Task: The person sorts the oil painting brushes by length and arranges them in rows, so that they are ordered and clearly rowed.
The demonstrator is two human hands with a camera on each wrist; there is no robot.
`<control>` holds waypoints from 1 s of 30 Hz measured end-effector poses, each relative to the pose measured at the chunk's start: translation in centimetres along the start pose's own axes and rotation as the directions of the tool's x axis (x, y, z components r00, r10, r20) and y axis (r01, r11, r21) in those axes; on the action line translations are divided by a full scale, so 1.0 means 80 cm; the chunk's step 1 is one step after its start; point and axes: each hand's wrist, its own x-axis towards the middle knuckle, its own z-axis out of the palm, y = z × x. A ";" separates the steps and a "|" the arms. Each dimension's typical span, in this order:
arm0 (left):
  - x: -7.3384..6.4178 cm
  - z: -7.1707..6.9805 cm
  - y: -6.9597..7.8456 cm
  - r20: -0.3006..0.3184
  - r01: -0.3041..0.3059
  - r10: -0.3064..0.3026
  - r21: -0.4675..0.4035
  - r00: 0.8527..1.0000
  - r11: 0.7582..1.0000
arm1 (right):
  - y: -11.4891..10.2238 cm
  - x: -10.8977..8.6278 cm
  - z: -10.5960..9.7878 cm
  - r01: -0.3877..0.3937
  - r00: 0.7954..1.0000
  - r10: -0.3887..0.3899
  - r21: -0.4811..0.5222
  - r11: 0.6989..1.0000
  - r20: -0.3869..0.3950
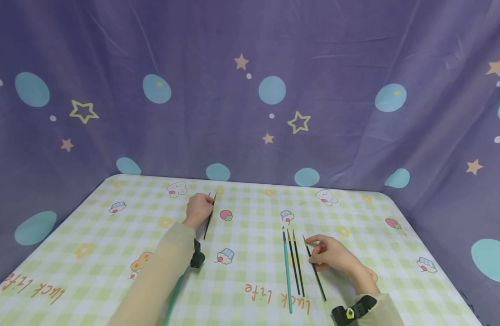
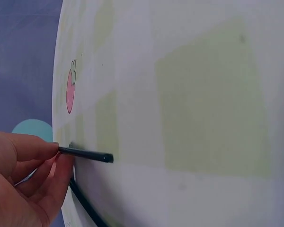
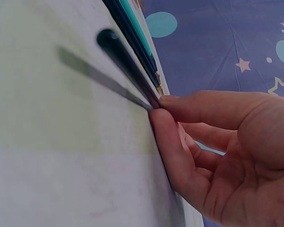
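Note:
Toward the back left of the table, my left hand [image 1: 199, 209] pinches a dark-handled paintbrush [image 2: 87, 153] between thumb and fingers. A second dark paintbrush [image 2: 87, 203] lies close beside it; the hand hides part of both. At the right, thumb and fingertips of my right hand [image 1: 333, 254] pinch another dark paintbrush [image 1: 319, 281]. In the right wrist view its handle end [image 3: 111, 40] is tilted up off the cloth, over its own shadow. Just left of that hand lie two slim dark paintbrushes [image 1: 295, 265] and a longer teal paintbrush [image 1: 288, 276], roughly parallel, bristles pointing away from me.
Another teal brush handle [image 1: 173, 299] shows partly under my left forearm. A green-and-white checked cloth [image 1: 250, 244] with printed cupcakes and strawberries covers the table. Behind it hangs a purple curtain [image 1: 217, 113] with stars and dots.

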 end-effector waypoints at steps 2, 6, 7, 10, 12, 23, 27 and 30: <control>0.001 0.000 -0.001 -0.006 0.010 -0.010 0.007 1.000 1.000 | -0.001 -0.001 0.000 -0.001 1.000 0.001 0.001 1.000 0.003; 0.001 -0.001 -0.001 -0.028 0.006 -0.006 0.009 1.000 1.000 | -0.002 -0.002 -0.001 0.004 1.000 -0.004 0.001 1.000 0.003; 0.001 -0.001 -0.001 -0.031 0.001 -0.001 0.006 1.000 1.000 | -0.003 -0.002 -0.001 0.008 1.000 -0.008 0.000 1.000 0.003; 0.000 -0.002 0.000 -0.037 -0.002 0.002 -0.006 0.999 1.000 | -0.004 -0.002 -0.002 0.016 1.000 -0.016 -0.002 1.000 0.002; -0.001 -0.002 0.000 -0.036 0.005 -0.006 -0.014 0.999 1.000 | -0.004 -0.002 -0.002 0.016 1.000 -0.016 0.001 1.000 0.003; -0.003 0.004 0.001 -0.045 0.034 -0.034 0.008 0.998 0.999 | -0.001 -0.001 -0.001 0.011 1.000 -0.011 0.005 1.000 0.005; -0.003 0.004 0.001 -0.046 0.031 -0.030 0.016 0.998 0.999 | -0.001 -0.001 -0.001 0.008 1.000 -0.008 0.007 1.000 0.009; -0.001 0.005 -0.003 -0.058 0.027 -0.026 0.009 0.998 1.000 | -0.001 -0.001 -0.001 0.010 1.000 -0.010 0.002 1.000 0.012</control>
